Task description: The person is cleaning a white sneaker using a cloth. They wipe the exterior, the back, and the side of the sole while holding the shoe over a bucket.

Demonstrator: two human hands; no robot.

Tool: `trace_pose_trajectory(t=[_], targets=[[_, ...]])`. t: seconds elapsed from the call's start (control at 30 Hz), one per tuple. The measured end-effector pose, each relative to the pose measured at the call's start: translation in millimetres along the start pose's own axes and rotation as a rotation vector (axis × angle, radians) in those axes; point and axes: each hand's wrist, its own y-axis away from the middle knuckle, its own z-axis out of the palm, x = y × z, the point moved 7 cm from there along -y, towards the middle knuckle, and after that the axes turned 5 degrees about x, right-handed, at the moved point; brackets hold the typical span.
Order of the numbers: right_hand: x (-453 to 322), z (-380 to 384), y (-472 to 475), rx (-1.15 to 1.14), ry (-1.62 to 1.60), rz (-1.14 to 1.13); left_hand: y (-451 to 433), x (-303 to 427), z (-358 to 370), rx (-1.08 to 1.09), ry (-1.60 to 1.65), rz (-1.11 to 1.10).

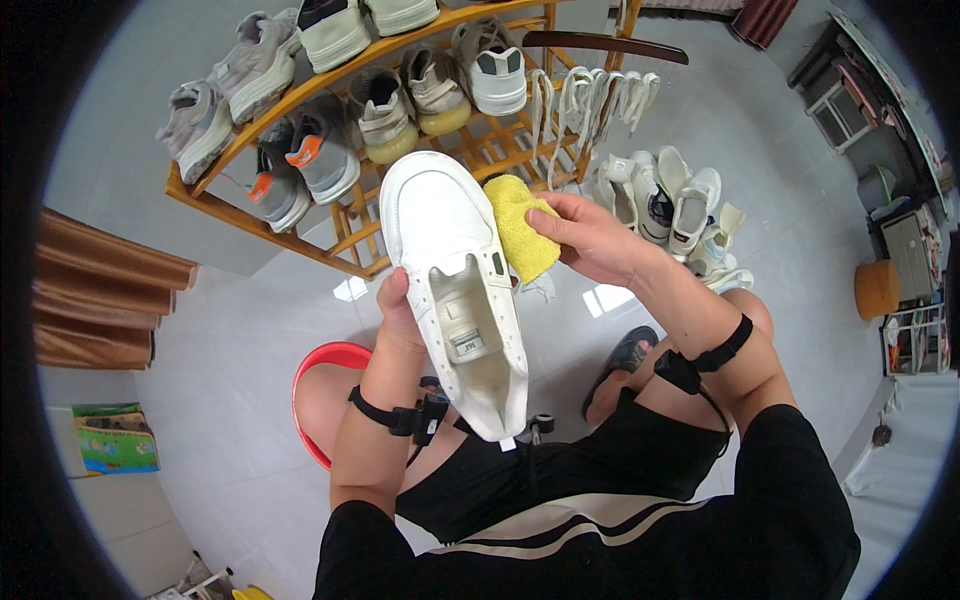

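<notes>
A white sneaker (439, 199) without laces is held up in front of me, its toe pointing away and its opening facing up. My left hand (401, 307) grips it along the left side, with the fingers hidden beneath. A label bearing writing shows on the insole, and a small dark green patch sits by the right eyelets. My right hand (589, 232) pinches a yellow terry cloth (521, 225) between thumb and fingers. The cloth lies against the right side of the shoe's forefoot.
Ahead, a wooden shoe rack (262, 139) bears several sneakers. White shoelaces (592, 97) hang at its right end, below a dark brown bar (604, 46). Several white shoes (690, 210) stand on the floor to the right. A red basin (306, 375) is beside my left knee.
</notes>
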Motion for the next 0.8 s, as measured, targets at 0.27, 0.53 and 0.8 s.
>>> trace_pose_trajectory(t=[0.27,0.53,0.8], targets=[[-37,-37,-7,0.423,0.186,-0.467,-14,-9,-17,-0.008,-0.28,-0.031],[-83,25,44,0.328,0.913,-1.031,-8,-24,-1,0.082,-0.626,-0.113],[-84,41,60,0.258,1.198,-1.337,-10,-25,13,0.081,-0.734,0.025]])
